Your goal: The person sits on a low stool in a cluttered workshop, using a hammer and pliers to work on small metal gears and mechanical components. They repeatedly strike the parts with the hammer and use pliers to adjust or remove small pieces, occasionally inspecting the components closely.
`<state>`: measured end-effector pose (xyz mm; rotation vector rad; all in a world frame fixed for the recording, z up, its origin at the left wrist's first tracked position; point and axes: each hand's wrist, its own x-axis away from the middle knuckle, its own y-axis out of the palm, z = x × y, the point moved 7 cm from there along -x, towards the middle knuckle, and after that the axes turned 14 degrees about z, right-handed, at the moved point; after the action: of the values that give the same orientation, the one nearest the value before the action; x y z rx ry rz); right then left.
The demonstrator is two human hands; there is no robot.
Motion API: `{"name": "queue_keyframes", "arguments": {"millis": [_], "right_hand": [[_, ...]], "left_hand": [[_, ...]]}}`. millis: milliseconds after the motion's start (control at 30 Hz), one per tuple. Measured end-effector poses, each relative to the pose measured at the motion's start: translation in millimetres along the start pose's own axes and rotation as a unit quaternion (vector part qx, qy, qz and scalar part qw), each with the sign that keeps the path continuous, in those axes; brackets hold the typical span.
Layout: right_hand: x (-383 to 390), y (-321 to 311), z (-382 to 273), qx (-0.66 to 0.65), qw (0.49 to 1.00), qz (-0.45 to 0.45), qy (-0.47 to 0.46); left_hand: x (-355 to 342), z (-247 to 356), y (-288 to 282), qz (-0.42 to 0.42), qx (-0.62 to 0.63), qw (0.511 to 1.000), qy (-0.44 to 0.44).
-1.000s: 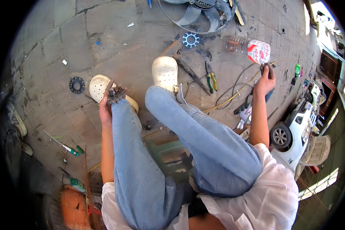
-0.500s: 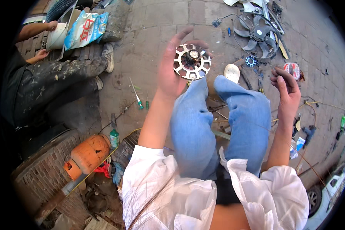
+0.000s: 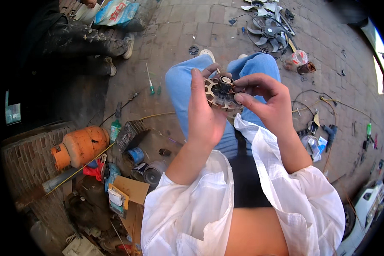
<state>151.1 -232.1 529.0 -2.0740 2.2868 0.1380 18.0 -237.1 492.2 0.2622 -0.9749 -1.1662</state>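
My left hand (image 3: 205,111) holds a round, slotted metal disc (image 3: 219,91) with a dark hub, raised above my knees in blue jeans. My right hand (image 3: 266,100) pinches the disc's right edge and hub with thumb and fingers. Both hands grip the same part. I am seated, with my white shirt open below.
An orange gas cylinder (image 3: 79,147) lies at the left beside cans, a green bottle (image 3: 114,128) and cardboard. Black fan blades (image 3: 266,30) and a plastic bottle (image 3: 298,57) lie ahead on the brick paving. Another person's legs (image 3: 89,40) are at the upper left. Cables and tools lie right.
My left hand has brought the disc down closer to my body. My right hand has moved in from the right and taken hold of the disc. The view has tilted down.
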Motion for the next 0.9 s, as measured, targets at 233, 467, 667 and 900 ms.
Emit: {"name": "queue_keyframes", "arguments": {"millis": [233, 467, 667, 900], "right_hand": [[42.7, -3.8, -9.9, -0.015, 1.000, -0.008, 0.020], [47.7, 1.1, -12.0, -0.035, 0.998, -0.042, 0.038], [43.2, -10.8, -46.2, 0.036, 0.979, 0.001, -0.202], [45.9, -2.6, -51.4, 0.168, 0.929, -0.026, -0.327]], "left_hand": [[52.0, -0.8, -7.6, -0.021, -0.099, 0.991, 0.090], [64.4, 6.6, -9.9, -0.059, -0.092, 0.991, 0.071], [46.7, -3.0, -4.9, -0.092, 0.116, 0.965, -0.218], [54.7, -20.1, 3.0, -0.050, 0.138, 0.951, -0.271]]}}
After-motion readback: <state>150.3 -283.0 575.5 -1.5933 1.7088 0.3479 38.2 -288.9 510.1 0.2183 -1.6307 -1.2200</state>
